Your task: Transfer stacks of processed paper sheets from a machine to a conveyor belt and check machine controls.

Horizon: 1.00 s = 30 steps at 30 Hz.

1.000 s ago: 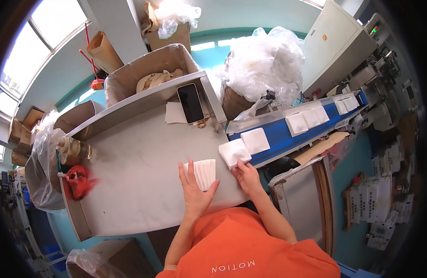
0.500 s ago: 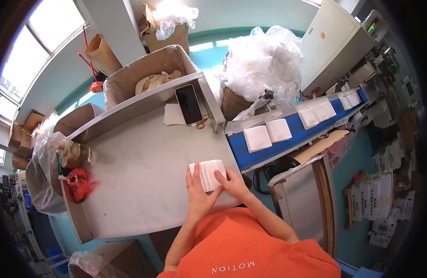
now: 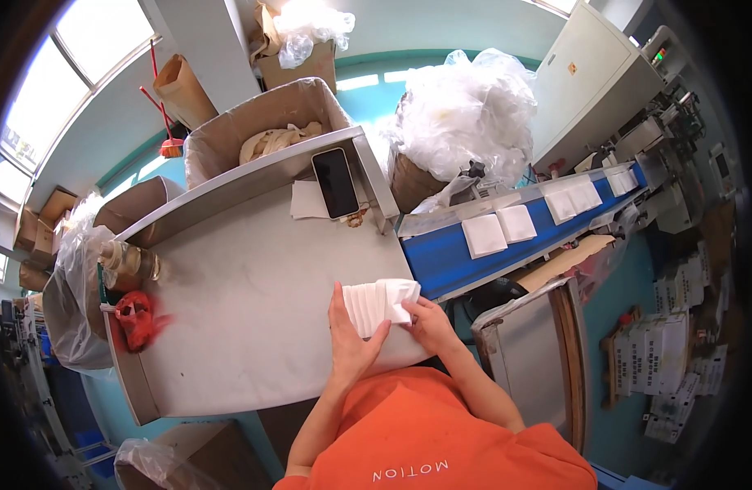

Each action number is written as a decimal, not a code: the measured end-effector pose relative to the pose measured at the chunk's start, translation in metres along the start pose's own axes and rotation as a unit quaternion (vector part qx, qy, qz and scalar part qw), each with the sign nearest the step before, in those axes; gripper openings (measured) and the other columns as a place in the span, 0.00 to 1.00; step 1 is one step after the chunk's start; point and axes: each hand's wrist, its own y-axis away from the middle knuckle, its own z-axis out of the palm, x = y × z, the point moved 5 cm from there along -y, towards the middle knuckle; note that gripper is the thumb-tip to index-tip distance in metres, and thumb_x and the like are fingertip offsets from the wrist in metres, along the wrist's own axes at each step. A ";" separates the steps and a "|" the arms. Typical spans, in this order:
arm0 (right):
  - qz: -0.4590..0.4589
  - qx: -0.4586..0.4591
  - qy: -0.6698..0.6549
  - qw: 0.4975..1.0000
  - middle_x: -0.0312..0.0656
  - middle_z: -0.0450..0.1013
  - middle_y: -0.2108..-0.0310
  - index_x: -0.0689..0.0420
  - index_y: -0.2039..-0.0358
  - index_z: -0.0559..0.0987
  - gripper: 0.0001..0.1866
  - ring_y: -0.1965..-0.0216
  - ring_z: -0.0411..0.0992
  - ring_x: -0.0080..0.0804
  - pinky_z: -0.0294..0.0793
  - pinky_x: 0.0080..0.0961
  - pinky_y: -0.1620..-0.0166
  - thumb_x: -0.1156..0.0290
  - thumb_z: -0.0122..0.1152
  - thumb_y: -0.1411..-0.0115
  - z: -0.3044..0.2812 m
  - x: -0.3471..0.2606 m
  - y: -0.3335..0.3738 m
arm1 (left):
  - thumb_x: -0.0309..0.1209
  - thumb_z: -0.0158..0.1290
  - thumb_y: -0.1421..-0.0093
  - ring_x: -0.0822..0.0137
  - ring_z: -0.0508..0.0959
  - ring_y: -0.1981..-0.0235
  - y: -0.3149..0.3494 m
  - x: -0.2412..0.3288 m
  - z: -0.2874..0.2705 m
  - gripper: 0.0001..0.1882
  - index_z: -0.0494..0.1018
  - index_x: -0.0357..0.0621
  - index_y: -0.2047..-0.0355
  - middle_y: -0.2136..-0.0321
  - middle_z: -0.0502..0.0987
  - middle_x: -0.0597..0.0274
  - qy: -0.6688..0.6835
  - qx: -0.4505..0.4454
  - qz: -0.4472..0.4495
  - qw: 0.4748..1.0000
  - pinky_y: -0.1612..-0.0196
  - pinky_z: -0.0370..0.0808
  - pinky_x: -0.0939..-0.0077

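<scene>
Between my two hands a stack of white folded paper napkins [image 3: 364,309] stands on edge over the right front part of the metal table. Around the left end of the stack is my left hand [image 3: 350,336], fingers along its far-left side and thumb along the near side. My right hand [image 3: 429,325] pinches the right end, where a napkin [image 3: 401,300] leans outward and shows its flat face. Several similar white napkins [image 3: 484,235] lie spaced out on the blue conveyor belt [image 3: 441,265] to the right.
The metal table [image 3: 245,302] has a raised rim at the back and left. A phone [image 3: 335,184] lies on white paper [image 3: 306,201] at the back. A red plastic bag [image 3: 136,320] sits at the left edge. Beyond are a lined carton [image 3: 221,151] and a heap of clear plastic [image 3: 466,114].
The right end of the stack has turned outward under my right hand, which has shifted right. My left thumb still braces the stack. Napkins on the belt have moved away toward the far right.
</scene>
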 end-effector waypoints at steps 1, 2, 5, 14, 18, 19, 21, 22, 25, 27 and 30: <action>-0.067 0.034 -0.041 0.996 0.37 0.74 0.61 0.60 0.51 0.73 0.18 0.62 0.73 0.26 0.73 0.23 0.58 0.59 0.53 0.33 -0.005 -0.006 -0.005 | 0.34 0.64 0.48 0.43 0.58 0.37 0.000 0.000 0.000 0.53 0.41 0.37 0.32 0.38 0.55 0.38 0.000 0.000 0.000 1.000 0.37 0.59 0.56; -0.071 0.036 -0.065 0.995 0.38 0.74 0.61 0.60 0.52 0.73 0.18 0.62 0.73 0.26 0.73 0.23 0.58 0.58 0.53 0.33 -0.012 -0.008 -0.011 | 0.34 0.64 0.47 0.46 0.62 0.38 0.001 -0.005 0.002 0.52 0.41 0.37 0.32 0.39 0.57 0.39 0.063 0.000 -0.037 0.997 0.38 0.61 0.59; -0.057 0.018 0.051 0.997 0.40 0.74 0.62 0.61 0.52 0.73 0.23 0.63 0.71 0.23 0.71 0.21 0.57 0.53 0.53 0.33 0.001 -0.017 -0.007 | 0.33 0.63 0.45 0.49 0.66 0.41 0.003 -0.036 0.013 0.51 0.40 0.35 0.32 0.41 0.61 0.40 0.138 -0.024 -0.087 0.986 0.40 0.64 0.63; -0.037 -0.087 0.153 0.984 0.38 0.74 0.63 0.63 0.50 0.73 0.20 0.64 0.70 0.21 0.72 0.19 0.61 0.60 0.55 0.34 0.029 0.001 0.003 | 0.33 0.65 0.48 0.49 0.63 0.40 0.006 -0.010 0.000 0.54 0.38 0.35 0.32 0.40 0.58 0.40 0.083 0.002 -0.063 0.995 0.39 0.63 0.60; -0.003 -0.016 0.105 0.994 0.40 0.74 0.64 0.64 0.53 0.74 0.15 0.69 0.72 0.24 0.74 0.20 0.61 0.66 0.56 0.35 0.007 0.004 -0.003 | 0.34 0.65 0.48 0.49 0.64 0.40 0.006 -0.017 -0.001 0.55 0.38 0.35 0.32 0.40 0.59 0.40 0.092 0.011 -0.068 0.993 0.39 0.63 0.61; -0.048 0.025 0.008 0.998 0.41 0.75 0.62 0.64 0.54 0.74 0.15 0.67 0.73 0.26 0.76 0.22 0.58 0.66 0.57 0.35 0.006 -0.004 -0.004 | 0.34 0.65 0.48 0.49 0.64 0.40 0.005 -0.015 -0.001 0.55 0.38 0.35 0.32 0.40 0.59 0.40 0.092 0.011 -0.069 0.993 0.39 0.63 0.61; -0.055 0.040 -0.084 0.994 0.43 0.74 0.61 0.64 0.52 0.72 0.18 0.66 0.74 0.28 0.77 0.23 0.55 0.62 0.56 0.34 -0.005 -0.011 -0.015 | 0.34 0.63 0.44 0.52 0.68 0.42 0.005 -0.013 0.000 0.50 0.41 0.36 0.32 0.42 0.63 0.42 0.103 -0.010 -0.106 0.989 0.41 0.66 0.64; -0.020 0.013 -0.072 0.997 0.43 0.74 0.59 0.63 0.51 0.71 0.20 0.62 0.75 0.30 0.75 0.22 0.56 0.59 0.54 0.33 -0.001 -0.014 -0.010 | 0.34 0.63 0.44 0.52 0.68 0.42 0.005 -0.014 0.000 0.50 0.41 0.36 0.32 0.42 0.63 0.42 0.102 -0.009 -0.106 0.989 0.41 0.66 0.64; -0.028 -0.023 0.230 0.973 0.40 0.74 0.62 0.62 0.51 0.73 0.25 0.62 0.72 0.24 0.72 0.21 0.59 0.52 0.56 0.35 0.022 -0.014 0.008 | 0.34 0.59 0.41 0.55 0.71 0.44 0.004 -0.019 0.009 0.45 0.44 0.37 0.32 0.43 0.66 0.44 0.161 -0.045 -0.115 0.979 0.44 0.69 0.67; -0.201 -0.001 0.380 0.903 0.39 0.74 0.62 0.62 0.52 0.75 0.24 0.63 0.69 0.21 0.71 0.20 0.60 0.52 0.55 0.34 0.043 -0.021 0.022 | 0.35 0.58 0.40 0.56 0.72 0.46 0.004 -0.017 0.017 0.44 0.45 0.39 0.32 0.44 0.67 0.46 0.185 -0.067 -0.092 0.976 0.45 0.70 0.68; -0.112 -0.043 0.241 0.963 0.37 0.74 0.61 0.61 0.51 0.75 0.22 0.62 0.70 0.22 0.71 0.20 0.59 0.55 0.55 0.34 0.030 -0.006 0.007 | 0.33 0.60 0.41 0.56 0.71 0.45 0.004 -0.009 0.014 0.46 0.43 0.38 0.32 0.43 0.65 0.46 0.170 -0.077 -0.115 0.976 0.45 0.70 0.68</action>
